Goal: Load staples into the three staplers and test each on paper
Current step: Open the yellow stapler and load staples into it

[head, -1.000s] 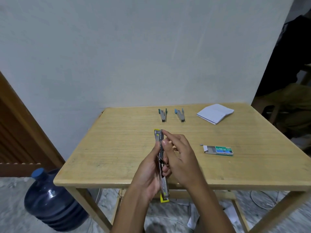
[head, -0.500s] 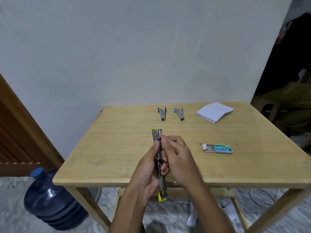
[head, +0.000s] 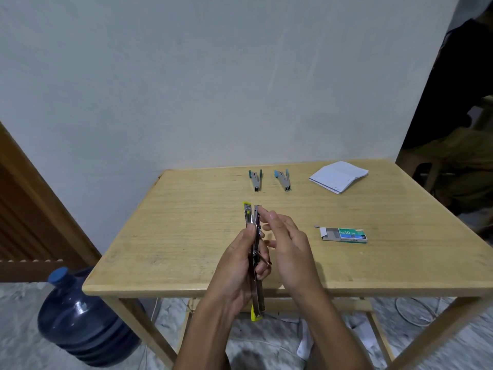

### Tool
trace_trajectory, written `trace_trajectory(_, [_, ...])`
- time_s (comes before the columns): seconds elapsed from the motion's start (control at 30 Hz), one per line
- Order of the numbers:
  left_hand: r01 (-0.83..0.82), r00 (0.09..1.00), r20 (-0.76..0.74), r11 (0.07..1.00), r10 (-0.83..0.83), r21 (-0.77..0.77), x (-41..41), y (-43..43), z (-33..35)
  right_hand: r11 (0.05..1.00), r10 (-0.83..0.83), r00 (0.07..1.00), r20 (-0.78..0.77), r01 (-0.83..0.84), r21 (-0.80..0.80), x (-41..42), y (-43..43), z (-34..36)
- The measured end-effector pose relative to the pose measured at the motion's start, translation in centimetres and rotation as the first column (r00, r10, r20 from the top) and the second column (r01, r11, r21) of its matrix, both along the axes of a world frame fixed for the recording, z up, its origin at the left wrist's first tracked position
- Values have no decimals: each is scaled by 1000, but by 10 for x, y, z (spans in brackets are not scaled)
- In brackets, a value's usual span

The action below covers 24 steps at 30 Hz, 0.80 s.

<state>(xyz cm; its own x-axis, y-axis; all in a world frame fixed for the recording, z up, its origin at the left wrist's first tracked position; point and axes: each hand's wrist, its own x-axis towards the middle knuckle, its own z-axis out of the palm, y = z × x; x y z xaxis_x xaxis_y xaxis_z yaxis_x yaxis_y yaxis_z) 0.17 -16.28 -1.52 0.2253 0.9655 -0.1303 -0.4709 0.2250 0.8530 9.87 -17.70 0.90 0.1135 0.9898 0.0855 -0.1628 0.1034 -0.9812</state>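
My left hand (head: 236, 265) grips a yellow-tipped metal stapler (head: 254, 236), swung open full length and held above the table's front edge. Beside the stapler's far end is my right hand (head: 286, 247), fingers loosely spread, index fingertip close to the magazine; whether it pinches staples is too small to tell. Two blue-ended staplers (head: 255, 180) (head: 283, 179) lie side by side near the far edge. An open green staple box (head: 344, 234) lies to the right. A folded stack of white paper (head: 338, 176) sits at the far right.
The wooden table (head: 186, 236) stands against a white wall. A blue water jug (head: 80, 313) sits on the floor at left beside a wooden door frame. A person sits in shadow at the far right. Cables lie on the floor under the table.
My right hand has lifted off the stapler's far end and its fingers have opened. The left hand keeps holding the open stapler in about the same place.
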Motion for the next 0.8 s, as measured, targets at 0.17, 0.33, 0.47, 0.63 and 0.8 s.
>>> trace_trajectory(0.17, [-13,997,-78,1000,15,26,-2,-1,0,998,-56,994,90,54,29,6,3,-2])
trace_trajectory(0.33, [-36,998,-47,999,36,8,0,0,3,997,-36,986,163,24,74,6,-3,-1])
trace_trajectory(0.47, [-34,999,31,998,35,-46,1,2,4,993,-15,982,190,-8,117,2,-7,-3])
trace_trajectory(0.63, [-30,993,109,996,40,-88,4,0,7,989,-19,972,234,-16,148,5,-7,-7])
trace_trajectory(0.8, [-51,995,84,993,61,-111,4,1,6,990,-37,974,223,6,139,5,-4,-14])
